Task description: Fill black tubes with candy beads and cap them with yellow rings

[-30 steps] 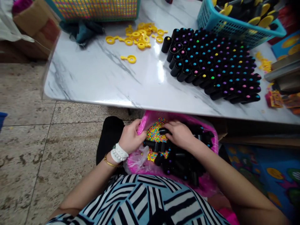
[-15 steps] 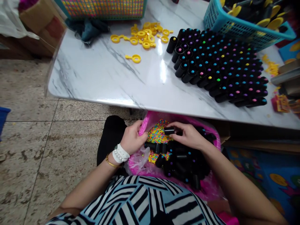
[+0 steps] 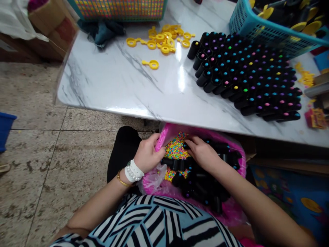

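Observation:
My left hand (image 3: 147,154) is closed round the rim of a pink basket (image 3: 161,138), which is lined with clear plastic (image 3: 156,176). Inside lie small multicoloured balls (image 3: 177,149) and a heap of black tubes (image 3: 200,185), several showing a coloured ball at one end. My right hand (image 3: 204,152) is closed on a black tube (image 3: 185,146) down at the balls, and the fingers hide most of it. A blue spot shows at that tube's end. Other black tubes lie under and beside my right hand.
A marble-patterned table (image 3: 115,87) stands beyond the basket. On it are rows of upright black tubes (image 3: 246,75), yellow ring-shaped pieces (image 3: 166,39), a dark cloth (image 3: 102,32), a teal basket (image 3: 120,20) and a blue basket (image 3: 279,32). A blue container (image 3: 6,132) sits on the floor at left.
My right hand has turned and lowered the black tube toward the balls. My left hand stays on the basket rim. The whole view has shifted slightly.

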`<control>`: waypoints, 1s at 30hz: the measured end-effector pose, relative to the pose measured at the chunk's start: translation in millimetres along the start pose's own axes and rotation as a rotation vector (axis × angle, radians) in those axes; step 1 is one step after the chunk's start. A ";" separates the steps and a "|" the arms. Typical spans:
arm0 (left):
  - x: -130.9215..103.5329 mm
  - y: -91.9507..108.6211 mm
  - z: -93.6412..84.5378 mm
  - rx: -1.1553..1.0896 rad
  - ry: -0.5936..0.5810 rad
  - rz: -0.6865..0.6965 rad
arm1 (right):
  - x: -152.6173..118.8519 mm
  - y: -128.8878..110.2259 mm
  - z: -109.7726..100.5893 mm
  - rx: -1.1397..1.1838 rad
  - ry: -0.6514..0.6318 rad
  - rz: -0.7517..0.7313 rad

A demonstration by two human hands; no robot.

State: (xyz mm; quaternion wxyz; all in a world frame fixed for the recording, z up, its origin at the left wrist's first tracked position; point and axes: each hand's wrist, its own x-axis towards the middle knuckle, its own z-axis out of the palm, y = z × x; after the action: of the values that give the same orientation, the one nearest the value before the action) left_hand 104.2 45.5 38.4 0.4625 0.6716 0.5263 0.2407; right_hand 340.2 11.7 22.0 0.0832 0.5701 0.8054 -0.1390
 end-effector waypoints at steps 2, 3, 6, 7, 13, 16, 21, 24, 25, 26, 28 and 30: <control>0.0 0.8 0.4 -0.007 0.003 -0.003 | -1.6 1.3 0.6 0.041 0.012 0.004; 0.4 1.2 0.9 -0.011 0.005 -0.001 | -1.3 -0.7 0.8 0.048 0.022 -0.009; 1.8 1.7 2.5 -0.016 0.000 0.001 | 4.7 -16.6 1.7 0.047 0.056 -0.069; 2.0 1.5 2.8 -0.015 -0.001 0.004 | 7.5 -23.4 2.1 0.063 0.063 -0.095; -0.3 -2.5 2.1 -0.012 -0.006 0.019 | 10.6 -38.1 -3.4 0.505 0.136 -0.247; -0.5 -3.2 2.0 -0.017 -0.006 0.009 | 0.4 -24.5 -14.0 0.801 0.125 -0.219; 0.5 3.9 1.4 -0.023 -0.014 0.013 | -4.7 -6.8 -19.6 0.429 0.205 -0.131; 0.6 8.2 1.1 -0.009 -0.015 0.020 | 2.4 -12.9 -9.7 0.111 0.080 -0.188; 0.3 8.8 1.0 -0.005 -0.012 0.016 | 4.7 -17.0 -5.5 0.110 0.044 -0.235; -0.1 8.8 0.9 -0.004 -0.009 0.009 | 6.4 -21.1 -1.8 0.158 0.030 -0.283; -1.2 7.5 0.6 -0.009 -0.005 -0.002 | 7.2 -27.2 2.6 0.339 0.047 -0.343; -2.3 4.8 0.0 -0.017 -0.005 -0.006 | 3.7 -27.8 0.7 0.543 0.090 -0.329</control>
State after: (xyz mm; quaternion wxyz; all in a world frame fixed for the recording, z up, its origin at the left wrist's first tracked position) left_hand 105.8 43.2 43.1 0.4703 0.6666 0.5253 0.2421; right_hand 312.8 6.2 23.8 -0.1312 0.4394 0.8231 -0.3352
